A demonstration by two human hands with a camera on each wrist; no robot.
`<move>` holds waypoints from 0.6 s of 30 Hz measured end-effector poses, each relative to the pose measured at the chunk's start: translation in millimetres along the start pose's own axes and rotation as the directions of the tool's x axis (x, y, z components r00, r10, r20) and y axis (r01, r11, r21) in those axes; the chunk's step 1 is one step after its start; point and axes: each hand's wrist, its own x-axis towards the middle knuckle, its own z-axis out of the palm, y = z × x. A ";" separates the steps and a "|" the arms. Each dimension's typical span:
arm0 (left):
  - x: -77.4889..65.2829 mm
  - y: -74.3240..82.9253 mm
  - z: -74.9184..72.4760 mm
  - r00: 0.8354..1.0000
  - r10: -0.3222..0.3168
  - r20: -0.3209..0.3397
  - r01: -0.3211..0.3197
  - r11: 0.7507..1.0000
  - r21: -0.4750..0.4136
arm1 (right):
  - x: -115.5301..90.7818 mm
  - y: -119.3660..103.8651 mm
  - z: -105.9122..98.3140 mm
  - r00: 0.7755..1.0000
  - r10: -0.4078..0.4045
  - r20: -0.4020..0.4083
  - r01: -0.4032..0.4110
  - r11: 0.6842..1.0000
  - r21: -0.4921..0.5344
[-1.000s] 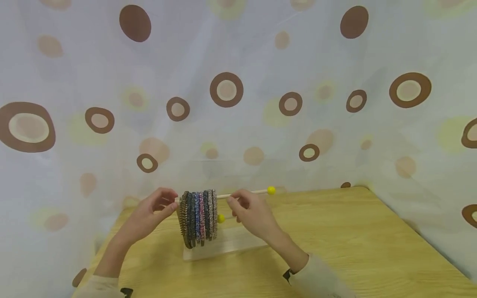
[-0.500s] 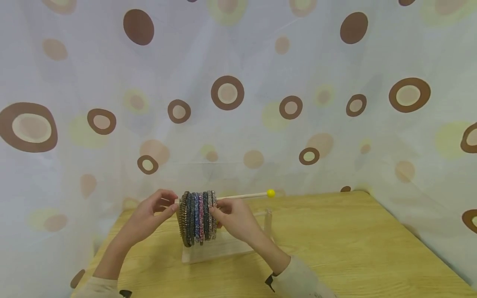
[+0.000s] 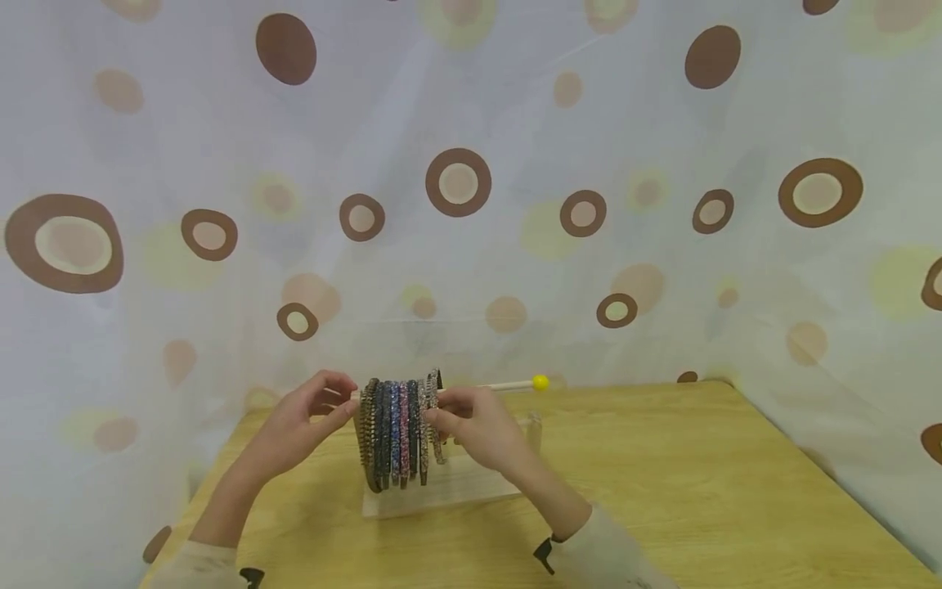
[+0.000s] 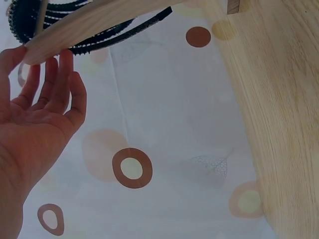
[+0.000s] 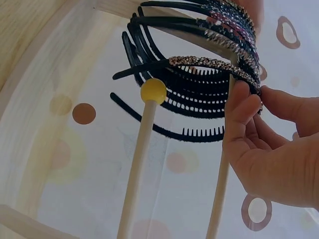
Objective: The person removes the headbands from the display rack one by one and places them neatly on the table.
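Several glittery, black-toothed headbands point(image 3: 401, 433): hung on the slim pale wooden rod point(image 3: 509, 385).
Right hand point(image 3: 478, 429): fingers pinching the outermost silver-gold glitter headband point(image 5: 199, 61).
Left hand point(image 3: 298, 417): fingers pinching the pale wooden bar point(image 4: 89, 25).
Headband handling: best kept square, avoiding snags.

A row of glittery headbands point(image 3: 401, 438) hangs side by side over the upper rod point(image 3: 508, 385) of a pale wooden stand point(image 3: 408, 505), open ends down, in brown-gold, dark, blue, pink and silvery tones, with black comb teeth inside. The silvery outermost headband point(image 5: 202, 61) sits slightly askew beside the others. A yellow ball point(image 3: 540, 383) caps the rod; the stand's base lies flat on the tabletop point(image 3: 699, 491).
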 end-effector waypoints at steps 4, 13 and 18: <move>1.3 -0.1 0.1 1.000 0.006 0.005 -0.006 1.000 -0.001 | 0.0 -1.9 -7.0 1.000 -0.007 -0.004 0.007 1.000 0.022; -0.3 0.7 2.1 1.000 -0.005 0.010 0.005 1.000 -0.021 | -7.6 -6.9 -19.9 0.997 -0.072 0.011 0.072 0.997 0.017; -1.6 2.3 2.4 1.000 -0.001 0.003 0.001 1.000 -0.009 | -11.9 -10.8 -25.6 0.997 -0.078 -0.020 0.079 0.997 0.018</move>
